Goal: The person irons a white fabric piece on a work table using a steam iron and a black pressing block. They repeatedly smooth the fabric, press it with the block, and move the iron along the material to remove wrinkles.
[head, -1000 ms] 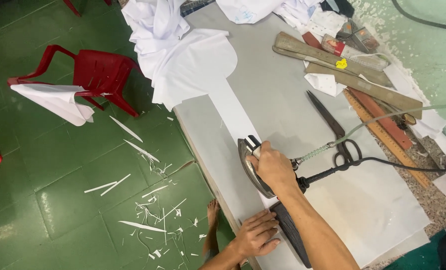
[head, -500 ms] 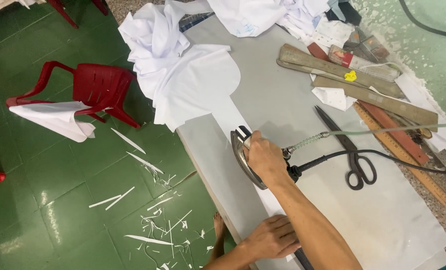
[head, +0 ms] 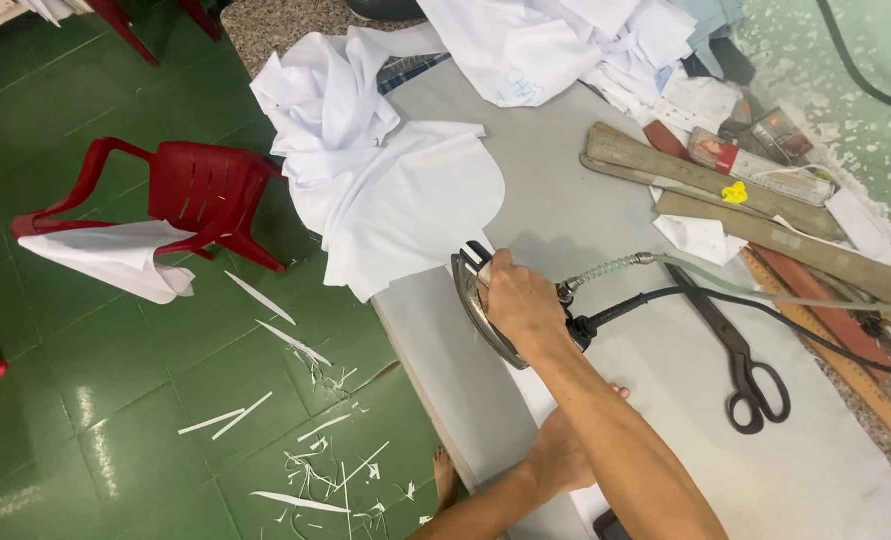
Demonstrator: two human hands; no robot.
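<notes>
My right hand [head: 521, 300] is wrapped around the handle of the metal steam iron [head: 481, 305], fingers curled tight on it, with the black cord [head: 726, 300] and the pale braided hose [head: 606, 270] trailing off toward three o'clock. The iron sits on the narrow white fabric strip [head: 536, 385] that runs along the near edge of the grey padded counter [head: 586, 210]; its nose points toward eleven o'clock, at the rounded white cloth panel [head: 406, 205] draped over the counter's edge. My left hand [head: 561, 450] lies flat on the strip at about six o'clock from the iron, mostly hidden under my right forearm, so I cannot tell whether its fingers are spread or together; it seems to be pinning the cloth.

I judge the step in hand to be pressing the strip flat, with the iron near the end that meets the panel. The next move calls for a steady glide along the strip, the left hand kept clear of the hot sole, and the cord kept off the fabric.

At three o'clock lie large black-handled shears [head: 746, 365], closed, and beyond them flat wooden rulers [head: 766, 235]. A red plastic chair [head: 191, 195] stands on the green tiled floor [head: 116, 400] at nine o'clock, amid white offcuts.
</notes>
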